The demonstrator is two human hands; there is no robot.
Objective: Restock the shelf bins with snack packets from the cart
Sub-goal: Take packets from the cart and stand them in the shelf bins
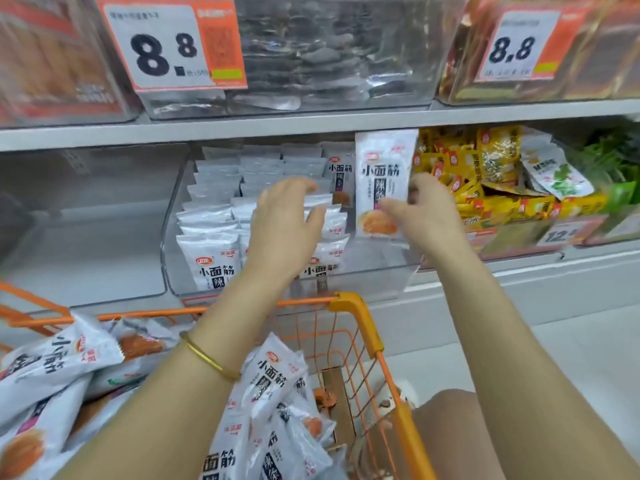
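Note:
My right hand pinches a white snack packet upright at the right end of a clear shelf bin. The bin holds rows of the same white packets standing on edge. My left hand hovers over those rows with fingers spread and slightly bent, holding nothing. Below, the orange wire cart holds several more white packets in a loose pile.
An empty clear bin sits left of the filled one. Yellow and green snack bags fill the bin on the right. The upper shelf carries bins with 8.8 price tags. White floor lies right of the cart.

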